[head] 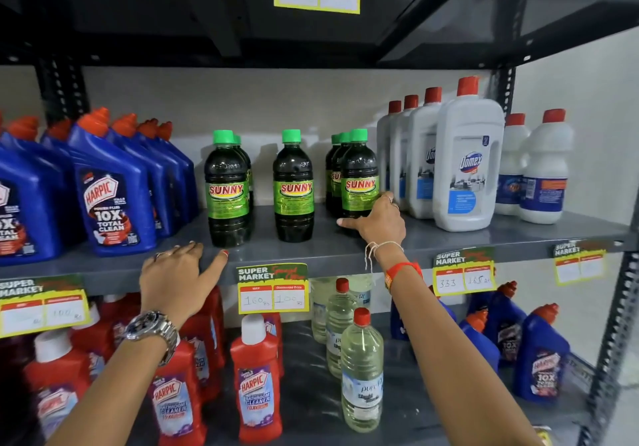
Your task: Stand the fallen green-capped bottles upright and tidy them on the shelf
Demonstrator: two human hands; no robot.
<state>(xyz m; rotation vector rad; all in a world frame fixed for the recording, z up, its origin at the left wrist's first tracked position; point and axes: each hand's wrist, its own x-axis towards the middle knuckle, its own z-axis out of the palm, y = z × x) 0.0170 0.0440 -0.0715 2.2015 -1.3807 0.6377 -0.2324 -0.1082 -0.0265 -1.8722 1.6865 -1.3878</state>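
Observation:
Dark SUNNY bottles with green caps stand upright on the grey middle shelf [311,250]. A left pair [226,186] stands one behind the other, a single bottle [293,183] is in the middle, and a right row of three [358,176] runs back from the front. My right hand [377,219] wraps the lower part of the front bottle of that right row, thumb stretched left along its base. My left hand [176,273] rests flat on the shelf's front edge, fingers spread, just in front of the left pair, holding nothing.
Blue Harpic bottles [110,186] crowd the shelf's left, white Domex bottles [466,162] with red caps its right. Below stand red Harpic bottles [256,380], clear bottles [361,373] and more blue ones [539,355]. Price tags [272,288] hang on the shelf edge.

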